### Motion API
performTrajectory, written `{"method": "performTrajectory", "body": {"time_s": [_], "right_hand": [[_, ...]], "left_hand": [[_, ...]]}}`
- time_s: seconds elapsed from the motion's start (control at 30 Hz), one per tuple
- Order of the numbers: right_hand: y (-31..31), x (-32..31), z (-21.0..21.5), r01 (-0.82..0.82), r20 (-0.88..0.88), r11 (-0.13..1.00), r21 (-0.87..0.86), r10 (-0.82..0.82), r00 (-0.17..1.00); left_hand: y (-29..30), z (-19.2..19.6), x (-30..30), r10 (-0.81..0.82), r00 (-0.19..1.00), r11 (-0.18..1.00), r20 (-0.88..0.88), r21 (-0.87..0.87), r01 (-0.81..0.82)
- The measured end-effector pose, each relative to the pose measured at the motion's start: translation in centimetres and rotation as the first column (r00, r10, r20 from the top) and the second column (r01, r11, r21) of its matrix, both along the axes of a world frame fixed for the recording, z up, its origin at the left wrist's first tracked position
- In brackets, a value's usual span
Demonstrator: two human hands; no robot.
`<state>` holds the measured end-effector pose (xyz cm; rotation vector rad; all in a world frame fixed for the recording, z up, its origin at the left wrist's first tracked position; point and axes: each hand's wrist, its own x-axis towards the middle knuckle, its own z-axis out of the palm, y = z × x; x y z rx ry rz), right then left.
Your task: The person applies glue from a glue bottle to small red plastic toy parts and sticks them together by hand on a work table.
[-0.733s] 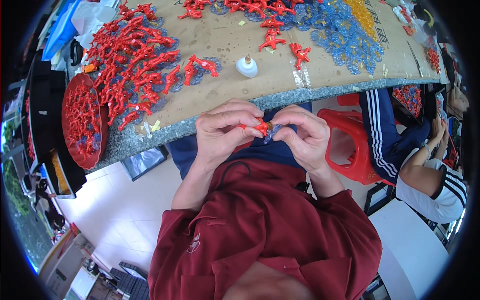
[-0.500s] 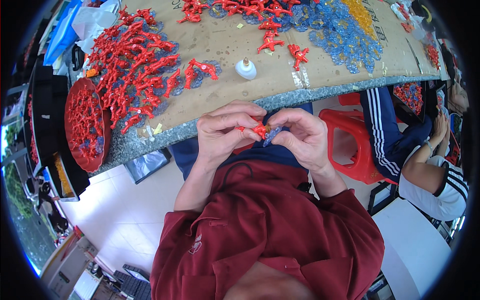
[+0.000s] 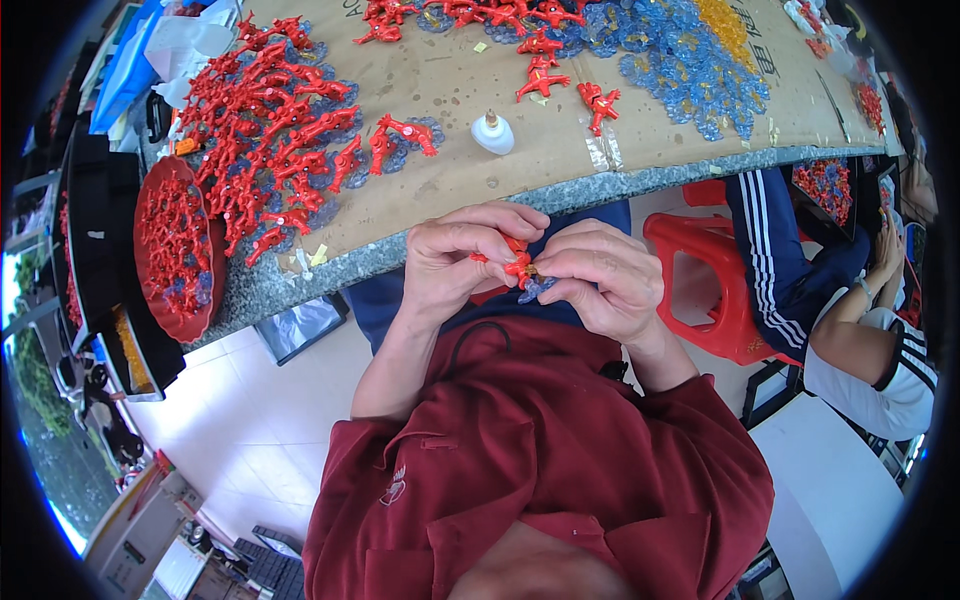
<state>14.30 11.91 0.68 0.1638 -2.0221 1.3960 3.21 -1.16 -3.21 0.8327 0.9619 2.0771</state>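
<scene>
Close to the table's front edge, my left hand (image 3: 458, 256) pinches a small red figurine (image 3: 519, 264) between thumb and fingers. My right hand (image 3: 608, 276) presses its thumb and fingertips together at the figurine's side, on a clear blue plastic piece (image 3: 535, 291). A bit of yellow shows where red and blue meet. Fingers partly cover both parts, so I cannot tell how firmly they are joined. On the cardboard beyond my hands stands a white squeeze bottle (image 3: 492, 133) with a brownish tip.
Many red figurines on blue bases (image 3: 290, 130) cover the table's left side, beside a red plate (image 3: 172, 325) heaped with small red parts. Blue pieces (image 3: 690, 85) and yellow pieces (image 3: 722, 30) lie at far right. A red stool (image 3: 705, 290) and another person's arm (image 3: 850, 330) are to the right.
The fingers of my right hand have closed further over the blue piece, which now sits slightly lower. The figurine has turned more upright in my left hand.
</scene>
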Motion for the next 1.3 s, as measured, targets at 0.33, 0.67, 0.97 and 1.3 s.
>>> {"method": "performTrajectory", "body": {"time_s": [0.33, 0.67, 0.97, 1.3], "right_hand": [[-0.6, 0.2, 0.2, 0.064, -0.002, 0.997, 0.053, -0.064, 0.998], [-0.6, 0.6, -0.2, 0.034, 0.011, 0.996, 0.087, -0.035, 0.999], [-0.8, -0.2, -0.8, -0.006, -0.003, 0.999, -0.052, 0.006, 1.0], [0.2, -1.4, -1.0, 0.196, 0.243, 0.981, 0.012, -0.193, 0.951]], "left_hand": [[-0.3, -0.7, -0.5, 0.006, 0.999, 1.0, -0.049, 0.03, -0.004], [-0.6, 0.6, -1.4, -0.065, 0.975, 0.998, -0.213, -0.036, 0.058], [-1.2, 2.5, -1.0, 0.049, 0.928, 0.974, -0.37, -0.187, -0.126], [-3.6, 5.1, -3.1, 0.11, 0.595, 0.732, -0.796, -0.34, -0.59]]}}
